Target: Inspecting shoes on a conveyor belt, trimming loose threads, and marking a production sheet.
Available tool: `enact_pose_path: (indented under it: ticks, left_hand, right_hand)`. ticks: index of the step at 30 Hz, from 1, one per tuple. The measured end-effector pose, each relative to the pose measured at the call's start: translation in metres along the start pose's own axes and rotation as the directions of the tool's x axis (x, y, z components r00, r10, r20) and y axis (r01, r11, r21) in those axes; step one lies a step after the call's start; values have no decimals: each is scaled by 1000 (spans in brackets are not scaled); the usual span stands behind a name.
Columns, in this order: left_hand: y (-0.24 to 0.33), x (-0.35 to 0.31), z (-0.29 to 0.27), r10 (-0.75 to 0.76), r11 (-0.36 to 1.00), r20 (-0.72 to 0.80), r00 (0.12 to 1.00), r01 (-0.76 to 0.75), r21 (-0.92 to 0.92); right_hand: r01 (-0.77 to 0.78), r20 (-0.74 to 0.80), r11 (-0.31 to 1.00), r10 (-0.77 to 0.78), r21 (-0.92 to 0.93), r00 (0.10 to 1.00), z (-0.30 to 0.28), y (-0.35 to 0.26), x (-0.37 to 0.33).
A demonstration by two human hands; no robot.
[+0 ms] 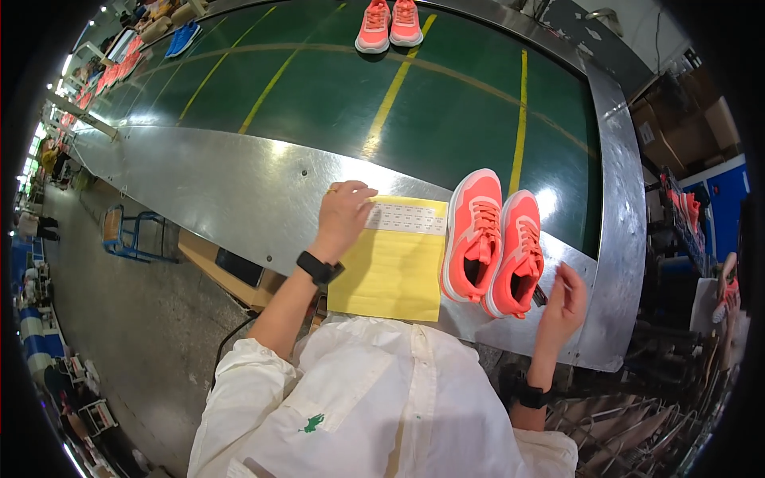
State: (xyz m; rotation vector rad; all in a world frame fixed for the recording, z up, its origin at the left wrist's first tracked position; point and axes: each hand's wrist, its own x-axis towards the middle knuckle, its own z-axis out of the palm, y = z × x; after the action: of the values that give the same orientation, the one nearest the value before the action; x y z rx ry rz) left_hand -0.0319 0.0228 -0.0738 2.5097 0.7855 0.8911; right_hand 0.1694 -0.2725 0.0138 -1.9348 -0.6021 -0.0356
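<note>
A yellow backing sheet point(386, 275) with rows of small white printed labels point(402, 216) along its top lies on the metal ledge in front of me. My left hand point(343, 219) is at the sheet's upper left corner, thumb and fingers pinched on its edge. Just right of the sheet stands a pair of coral sneakers, a left one point(470, 227) and a right one point(519, 247), toes pointing away and heels toward me. Beside the right sneaker's heel, my right hand point(562, 304) hovers with bent, parted fingers and nothing visible in it. A small dark item point(540, 295) shows between them, too little to identify.
Beyond the metal ledge point(231, 171) runs a green conveyor belt point(319, 103) with yellow stripes. Another coral pair point(389, 28) stands at its far side; blue shoes point(183, 38) sit further left. A blue stool point(135, 235) stands on the floor; cardboard boxes point(677, 135) are at right.
</note>
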Motion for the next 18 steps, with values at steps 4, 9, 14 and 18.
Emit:
enact_pose_path:
  ticks: [4,9,14,18]
  left_hand:
    - [-11,3,15,58,998,155,986,-61,13]
    - [18,14,43,77,987,196,978,-102,123]
    - [-5,21,33,-68,997,442,894,81,-12]
    - [2,8,43,-70,997,396,915,54,53]
  right_hand:
    - [373,362,928,-352,13,863,76,-44,1]
    - [493,551,870,-406,-11,729,124,-55,10]
    - [654,655,720,-382,-231,652,100,-53,2]
    - [587,643,761,-308,-276,701,68,-42,-16]
